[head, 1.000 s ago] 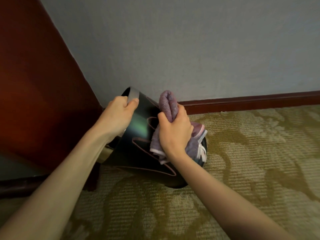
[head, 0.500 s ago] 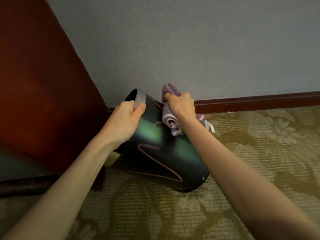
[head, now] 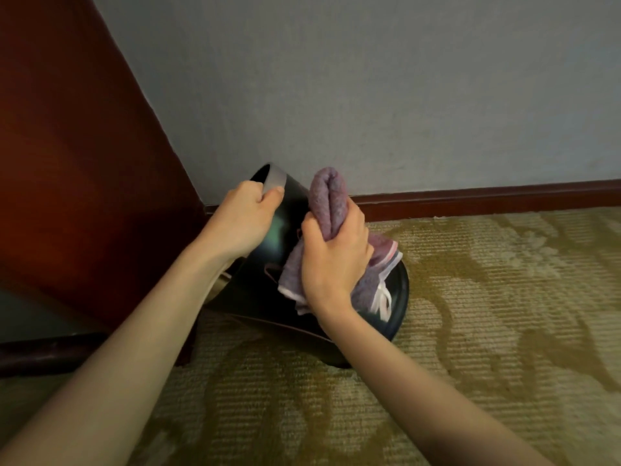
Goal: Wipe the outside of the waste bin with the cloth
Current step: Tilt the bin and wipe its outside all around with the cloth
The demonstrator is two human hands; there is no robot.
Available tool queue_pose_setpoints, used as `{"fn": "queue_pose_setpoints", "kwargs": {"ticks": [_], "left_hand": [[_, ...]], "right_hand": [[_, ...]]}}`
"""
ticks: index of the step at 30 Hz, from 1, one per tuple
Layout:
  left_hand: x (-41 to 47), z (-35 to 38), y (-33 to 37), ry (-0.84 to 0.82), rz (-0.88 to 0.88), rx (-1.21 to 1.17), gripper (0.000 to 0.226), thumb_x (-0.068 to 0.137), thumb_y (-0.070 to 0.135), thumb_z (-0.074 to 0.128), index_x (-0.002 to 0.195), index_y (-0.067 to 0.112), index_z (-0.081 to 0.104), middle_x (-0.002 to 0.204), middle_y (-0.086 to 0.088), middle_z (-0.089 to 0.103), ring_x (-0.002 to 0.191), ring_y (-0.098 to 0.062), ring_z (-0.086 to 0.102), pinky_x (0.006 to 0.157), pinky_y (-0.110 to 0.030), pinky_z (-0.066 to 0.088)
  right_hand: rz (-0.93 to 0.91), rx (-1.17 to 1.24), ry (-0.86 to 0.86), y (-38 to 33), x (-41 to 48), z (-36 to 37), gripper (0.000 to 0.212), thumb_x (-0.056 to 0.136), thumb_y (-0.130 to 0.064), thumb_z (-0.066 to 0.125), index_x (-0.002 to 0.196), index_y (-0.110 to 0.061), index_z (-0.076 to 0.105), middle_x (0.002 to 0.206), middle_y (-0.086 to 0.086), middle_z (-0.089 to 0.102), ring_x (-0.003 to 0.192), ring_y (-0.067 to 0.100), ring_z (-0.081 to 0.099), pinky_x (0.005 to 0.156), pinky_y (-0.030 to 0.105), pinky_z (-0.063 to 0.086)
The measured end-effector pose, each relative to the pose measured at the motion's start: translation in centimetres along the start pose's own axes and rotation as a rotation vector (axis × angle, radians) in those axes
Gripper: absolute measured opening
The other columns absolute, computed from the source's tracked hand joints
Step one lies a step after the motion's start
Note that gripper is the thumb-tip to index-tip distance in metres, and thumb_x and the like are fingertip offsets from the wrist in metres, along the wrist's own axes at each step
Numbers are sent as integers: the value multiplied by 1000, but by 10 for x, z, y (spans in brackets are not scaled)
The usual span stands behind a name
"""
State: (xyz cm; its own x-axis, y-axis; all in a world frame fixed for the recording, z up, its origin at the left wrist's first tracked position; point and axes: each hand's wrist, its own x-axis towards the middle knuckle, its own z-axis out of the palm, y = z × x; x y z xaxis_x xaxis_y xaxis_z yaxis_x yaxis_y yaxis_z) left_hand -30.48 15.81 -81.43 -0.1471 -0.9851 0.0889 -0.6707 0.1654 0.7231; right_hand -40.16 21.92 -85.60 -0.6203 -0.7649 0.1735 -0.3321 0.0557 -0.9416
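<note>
- Patterned olive and beige carpet (head: 470,331) is covering the floor, meeting a grey wall (head: 369,95) along a dark red skirting board (head: 487,196), with a reddish-brown wooden panel (head: 67,163) standing at the left.
- Closed tight around a bunched purple cloth (head: 327,200), the right hand (head: 332,260) is pressing it against the side of the waste bin (head: 268,257); the fingers are curling over the folds and the thumb is lying on the left of the bundle.
- One rolled end of the cloth is sticking up above the fist towards the wall, while the loose end, showing a pale pink border and a small white loop or tag, is hanging below and to the right of the hand over the bin's surface.
- Pinching the bin's rim, the left hand (head: 242,220) is clamped on it, thumb lying on the outside over a grey band at the rim and fingers hooking over the edge to the inside.
- Tilted rather than upright, the bin is leaning with its open mouth up and to the far left, towards the corner where wall and panel meet, and its base is lying low at the right on the carpet.
- Its outside is looking glossy and black, catching a greenish sheen just beside the left hand, with thin reddish lines running across the side.
</note>
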Motion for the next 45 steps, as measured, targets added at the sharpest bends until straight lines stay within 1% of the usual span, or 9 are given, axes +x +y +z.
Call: {"fn": "queue_pose_setpoints", "kwargs": {"ticks": [9, 12, 16, 21, 29, 34, 38, 43, 45], "left_hand": [[-5, 4, 2, 42, 4, 0, 34, 99, 31, 43, 69, 14, 38, 57, 1, 33, 44, -11, 32, 36, -18, 23], [-9, 4, 2, 28, 27, -26, 35, 99, 31, 42, 68, 14, 37, 60, 1, 34, 48, -10, 34, 48, -28, 29], [-17, 4, 0, 20, 63, -14, 34, 98, 31, 43, 68, 15, 38, 61, 1, 33, 53, -14, 32, 53, -34, 23], [-21, 2, -2, 7, 92, -30, 32, 98, 29, 43, 70, 13, 41, 64, -3, 34, 55, -14, 33, 55, -35, 24], [-7, -2, -4, 0, 10, -85, 35, 99, 27, 42, 66, 15, 44, 63, -8, 43, 57, -17, 41, 57, -33, 30], [-3, -1, -3, -11, -26, -110, 41, 100, 29, 41, 81, -3, 59, 70, -12, 50, 63, -17, 46, 60, -34, 34], [-2, -1, -1, -15, -40, -127, 44, 100, 29, 39, 87, -9, 58, 74, -13, 50, 66, -18, 47, 63, -33, 34], [-7, -1, -3, -21, -32, -196, 35, 99, 28, 38, 77, 6, 54, 73, -13, 49, 68, -15, 46, 65, -31, 34], [-9, -1, -5, -26, -33, -230, 42, 97, 33, 37, 82, -2, 56, 81, -22, 57, 74, -18, 50, 70, -35, 38]], "right_hand": [[56, -17, -78, -5, 26, -4, 27, 78, -35, 58, 98, -18, 58, 96, 3, 67, 96, 29, 59, 95, 51, 40], [128, -57, -131, -10, 46, -2, 20, 78, -39, 58, 85, -20, 53, 82, -1, 59, 92, 33, 59, 93, 48, 41], [254, -100, -242, -12, 77, 8, 41, 78, -43, 59, 105, -12, 64, 113, 16, 66, 104, 38, 59, 95, 44, 44], [330, -86, -364, -12, 97, 20, 54, 76, -43, 61, 119, -10, 62, 123, 16, 63, 110, 36, 59, 98, 42, 45], [202, -14, -114, -17, 60, 18, 21, 79, -41, 56, 86, -21, 52, 105, 13, 68, 100, 35, 58, 93, 43, 41], [14, 64, 0, -17, 9, 13, 35, 78, -39, 57, 104, -16, 57, 107, 5, 66, 103, 28, 56, 95, 43, 37], [-1, 40, -12, -18, 9, 11, 37, 81, -34, 60, 113, -16, 56, 113, 2, 63, 109, 25, 52, 94, 37, 28], [52, 23, -83, -25, 23, 10, 23, 80, -35, 58, 96, -19, 55, 98, 1, 65, 99, 28, 56, 97, 46, 34], [97, -1, -110, -28, 33, 12, 18, 80, -37, 57, 87, -22, 52, 82, -5, 58, 93, 28, 57, 97, 46, 36]]}}
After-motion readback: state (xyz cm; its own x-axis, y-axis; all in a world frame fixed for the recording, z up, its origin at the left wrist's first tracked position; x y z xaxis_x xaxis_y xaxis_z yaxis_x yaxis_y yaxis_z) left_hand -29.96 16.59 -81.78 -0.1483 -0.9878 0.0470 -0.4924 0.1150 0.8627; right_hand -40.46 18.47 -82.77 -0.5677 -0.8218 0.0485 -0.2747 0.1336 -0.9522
